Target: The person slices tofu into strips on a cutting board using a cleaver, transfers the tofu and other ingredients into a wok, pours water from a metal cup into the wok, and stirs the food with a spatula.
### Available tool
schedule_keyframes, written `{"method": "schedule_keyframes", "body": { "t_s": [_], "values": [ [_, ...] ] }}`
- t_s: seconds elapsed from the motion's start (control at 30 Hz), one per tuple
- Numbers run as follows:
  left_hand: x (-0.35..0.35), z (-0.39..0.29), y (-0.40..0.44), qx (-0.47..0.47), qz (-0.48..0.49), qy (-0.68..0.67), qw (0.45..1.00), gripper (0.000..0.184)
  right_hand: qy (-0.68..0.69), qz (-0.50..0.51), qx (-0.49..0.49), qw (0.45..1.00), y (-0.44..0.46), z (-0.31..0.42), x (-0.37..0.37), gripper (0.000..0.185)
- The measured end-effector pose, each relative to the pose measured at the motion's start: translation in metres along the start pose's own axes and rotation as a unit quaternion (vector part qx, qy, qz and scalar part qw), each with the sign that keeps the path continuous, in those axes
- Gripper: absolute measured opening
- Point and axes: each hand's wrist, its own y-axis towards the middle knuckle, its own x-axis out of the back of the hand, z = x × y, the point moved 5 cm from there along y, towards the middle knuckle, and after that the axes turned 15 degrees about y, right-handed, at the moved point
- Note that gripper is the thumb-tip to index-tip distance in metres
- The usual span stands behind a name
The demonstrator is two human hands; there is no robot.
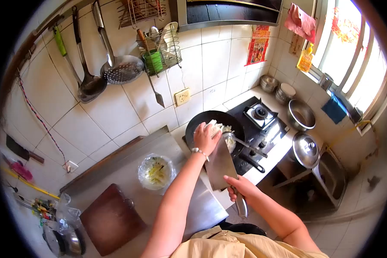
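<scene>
My right hand [241, 189] grips the handle of a broad cleaver [221, 165], its blade pointing up toward the black wok [194, 124]. At the blade's far end, over the wok, my left hand [206, 138] is closed around pale chopped vegetable pieces [216, 127]; their exact kind is unclear. The left wrist wears a bracelet. More pale pieces lie inside the wok. A metal spatula or ladle [247, 145] rests in it, its handle reaching right over the stove. My left hand partly covers the wok and the blade's tip.
The wok sits on a black gas stove [251, 112] with another burner [260, 113] behind. A plastic-covered bowl [156, 172] and brown cutting board [112, 219] are on the steel counter [198, 215]. A lidded pot [305, 150] and metal basin [301, 115] stand right. Utensils hang on the wall.
</scene>
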Motion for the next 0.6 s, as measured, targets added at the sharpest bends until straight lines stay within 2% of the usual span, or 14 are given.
{"method": "schedule_keyframes", "body": {
  "t_s": [0.03,0.07,0.1,0.17,0.27,0.3,0.37,0.4,0.43,0.47,0.5,0.57,0.6],
  "values": [
    [-0.016,0.004,0.011,0.021,0.039,0.029,0.999,0.053,-0.005,0.002,0.0,1.0,-0.007,0.0,0.014,0.03],
    [-0.016,0.01,0.03,0.087,0.099,-0.059,0.989,0.052,0.026,-0.004,-0.027,0.999,-0.014,-0.004,0.028,0.029],
    [-0.017,0.017,0.038,0.139,0.016,-0.105,0.985,0.049,0.06,-0.01,-0.058,0.996,-0.02,-0.004,0.039,0.029],
    [-0.016,0.043,0.047,0.195,0.001,-0.23,0.953,0.046,0.074,-0.028,-0.074,0.994,-0.03,-0.001,0.049,0.029],
    [0.05,0.043,0.014,0.222,-0.012,-0.331,0.917,0.038,0.086,-0.044,-0.105,0.99,-0.036,-0.002,0.062,0.03],
    [0.067,0.057,-0.011,0.232,-0.003,-0.368,0.9,0.036,0.086,-0.043,-0.117,0.988,-0.033,-0.005,0.061,0.03],
    [0.075,0.084,-0.074,0.203,0.027,-0.262,0.943,0.033,0.026,-0.045,-0.077,0.996,-0.025,0.0,0.069,0.032],
    [0.109,0.117,-0.153,0.283,0.037,-0.253,0.925,0.032,0.0,-0.012,-0.122,0.992,-0.008,-0.006,0.052,0.032],
    [0.106,0.118,-0.183,0.301,0.074,-0.286,0.907,0.031,0.002,-0.016,-0.097,0.995,-0.006,0.003,0.054,0.03],
    [0.11,0.125,-0.225,0.353,0.101,-0.296,0.882,0.03,-0.018,-0.009,-0.081,0.997,-0.007,0.007,0.054,0.029],
    [0.138,0.138,-0.304,0.437,0.102,-0.299,0.842,0.029,-0.062,0.017,-0.094,0.994,0.002,-0.004,0.027,0.028],
    [0.157,0.16,-0.387,0.505,0.011,-0.345,0.791,0.027,-0.095,0.036,-0.101,0.99,0.022,-0.011,0.0,0.026],
    [0.19,0.148,-0.436,0.599,-0.001,-0.301,0.742,0.027,-0.135,0.034,-0.118,0.983,0.017,-0.01,-0.024,0.027]
  ]
}}
